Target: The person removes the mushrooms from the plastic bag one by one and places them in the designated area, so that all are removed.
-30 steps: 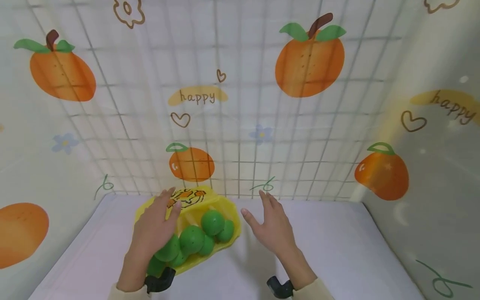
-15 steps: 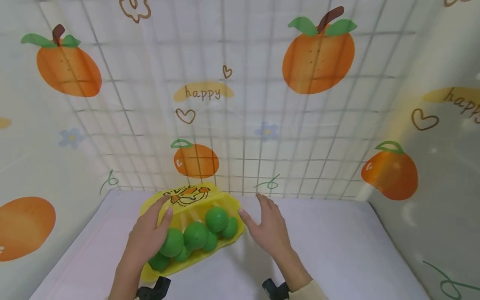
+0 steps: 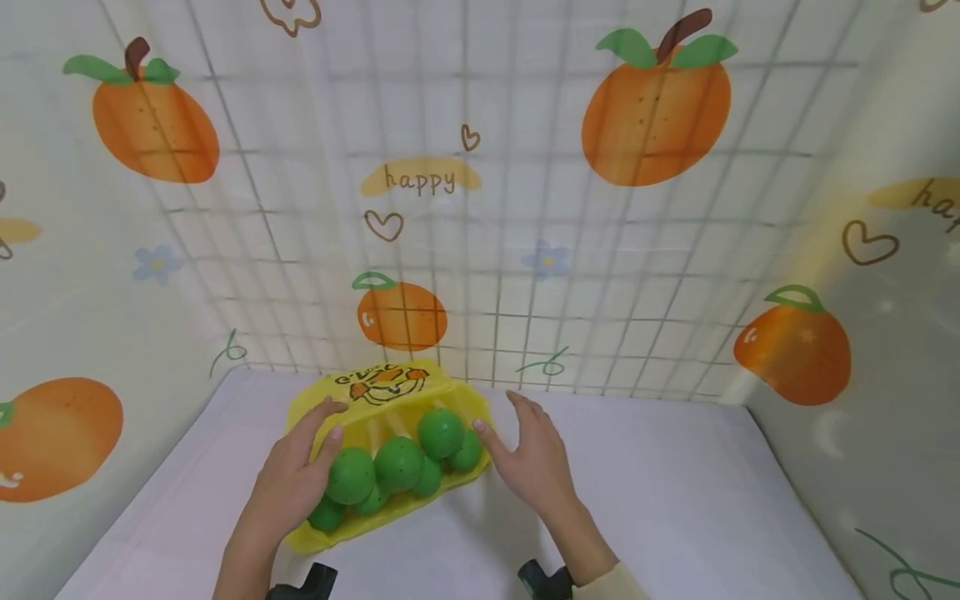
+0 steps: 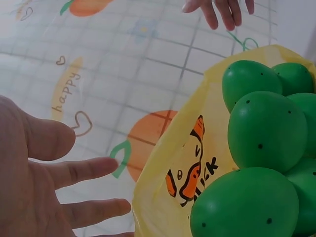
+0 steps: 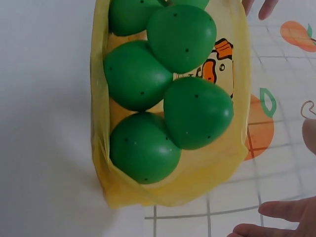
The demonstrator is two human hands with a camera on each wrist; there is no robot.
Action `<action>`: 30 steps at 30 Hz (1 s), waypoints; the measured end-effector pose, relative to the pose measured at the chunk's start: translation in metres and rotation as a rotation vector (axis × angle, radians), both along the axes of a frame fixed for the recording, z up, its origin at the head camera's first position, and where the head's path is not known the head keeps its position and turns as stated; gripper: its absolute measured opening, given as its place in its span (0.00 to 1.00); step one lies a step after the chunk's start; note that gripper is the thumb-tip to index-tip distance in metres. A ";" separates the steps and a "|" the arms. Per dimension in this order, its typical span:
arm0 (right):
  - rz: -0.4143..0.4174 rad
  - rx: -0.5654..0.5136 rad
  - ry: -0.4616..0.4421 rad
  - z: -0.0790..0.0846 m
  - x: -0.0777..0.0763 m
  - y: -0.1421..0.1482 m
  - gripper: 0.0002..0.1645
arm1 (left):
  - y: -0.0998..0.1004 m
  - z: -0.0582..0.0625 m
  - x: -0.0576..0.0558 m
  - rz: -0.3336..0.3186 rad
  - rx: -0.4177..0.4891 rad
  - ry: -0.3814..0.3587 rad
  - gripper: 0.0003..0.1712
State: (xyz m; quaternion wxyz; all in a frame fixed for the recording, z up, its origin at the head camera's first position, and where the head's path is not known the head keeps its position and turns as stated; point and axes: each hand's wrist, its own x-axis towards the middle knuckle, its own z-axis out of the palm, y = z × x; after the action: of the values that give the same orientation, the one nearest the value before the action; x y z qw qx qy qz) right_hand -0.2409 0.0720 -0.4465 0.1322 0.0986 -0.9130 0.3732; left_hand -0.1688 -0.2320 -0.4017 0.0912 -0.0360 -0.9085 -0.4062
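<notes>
A yellow container (image 3: 311,392) with thin, soft-looking walls and a cartoon duck print stands left of centre on the table. It holds several green, speckled, egg-shaped balls (image 3: 399,463). My left hand (image 3: 285,487) hovers at the container's left side, fingers spread and nothing in the palm. In the left wrist view, its fingertips (image 4: 121,206) lie close to the yellow rim; contact cannot be told. My right hand (image 3: 536,458) is held at the container's right end, thumb apart from the fingers, holding nothing. In the right wrist view, only part of that hand (image 5: 303,217) shows.
A pale lilac cloth (image 3: 660,500) covers the table. Behind it rises a wire grid (image 3: 600,333) under a sheer curtain printed with oranges. Similar printed cloth hangs at the left (image 3: 60,317) and right (image 3: 900,358). Black camera mounts (image 3: 543,579) sit at the wrists.
The head view has shifted slightly. Relative to the yellow container, my left hand has moved left, uncovering more balls, and my right hand has come nearer its right end.
</notes>
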 end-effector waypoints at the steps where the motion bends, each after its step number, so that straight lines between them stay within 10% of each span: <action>1: 0.001 -0.003 0.001 0.000 0.000 -0.001 0.46 | 0.000 0.000 0.000 -0.006 0.004 0.004 0.25; 30: 0.068 -0.128 -0.007 -0.009 0.002 -0.031 0.43 | -0.007 -0.010 -0.007 -0.013 0.017 -0.113 0.25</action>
State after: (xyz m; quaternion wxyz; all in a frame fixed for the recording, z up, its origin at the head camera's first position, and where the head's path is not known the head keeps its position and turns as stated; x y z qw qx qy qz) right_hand -0.2385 0.0408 -0.4551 0.1222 0.1198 -0.8838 0.4355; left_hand -0.1759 -0.2388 -0.4114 0.0373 -0.0181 -0.9085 -0.4157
